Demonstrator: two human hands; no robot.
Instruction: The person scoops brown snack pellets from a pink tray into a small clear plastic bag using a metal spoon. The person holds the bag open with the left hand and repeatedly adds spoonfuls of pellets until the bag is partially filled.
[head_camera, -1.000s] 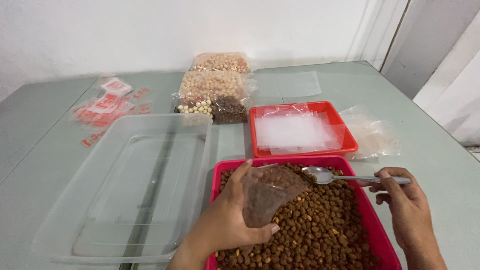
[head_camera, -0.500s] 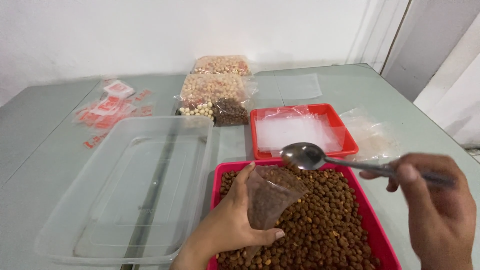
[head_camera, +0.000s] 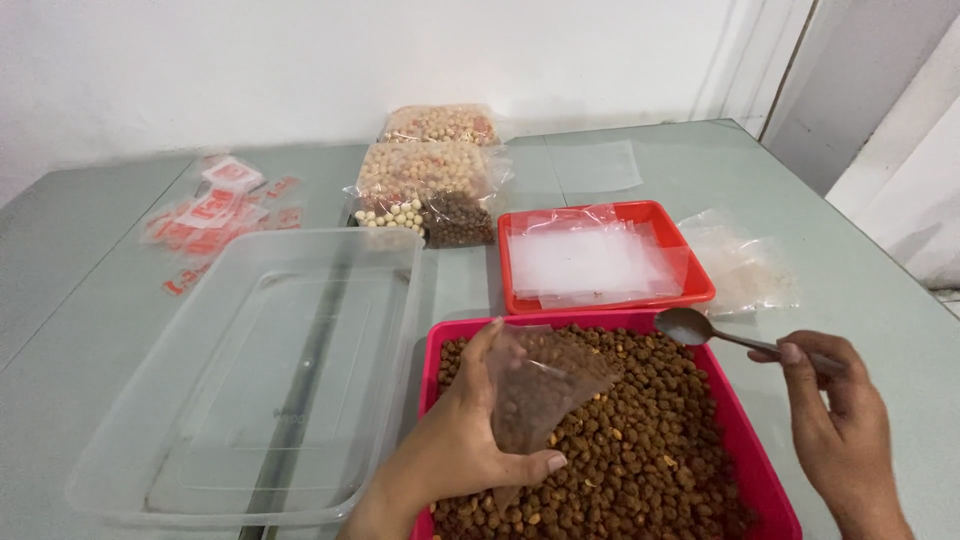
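Left hand (head_camera: 455, 450) closed around a small clear plastic pouch (head_camera: 540, 385), thumb on the near face, fingers behind; pouch mouth up and gaping, tilted a little toward the right hand. The pouch hangs over the pink tray (head_camera: 440, 345), above its heap of brown pellets (head_camera: 640, 440); brown shows through the film, but whether that is fill inside or the heap behind, cannot tell.

Right hand (head_camera: 835, 420) pinched on the handle of a metal spoon (head_camera: 690, 327), thumb and forefinger closed on it, other fingers curled loosely below. Spoon bowl points toward the left hand and sits over the far right edge of the pink tray, just beside the pouch but not touching it. Bowl looks empty.

Left of the left hand: a large clear plastic tub (head_camera: 250, 370), touching or nearly touching the pink tray's side. Beyond both hands: a red tray (head_camera: 700, 290) holding a stack of flat clear pouches. Just past the right hand, a loose pile of clear bags (head_camera: 745, 270) on the grey-green table (head_camera: 870, 260). Farther out from the left hand: bagged pale and dark nuts (head_camera: 430, 190), and scattered red-printed sachets (head_camera: 215, 215) well apart to the far left.
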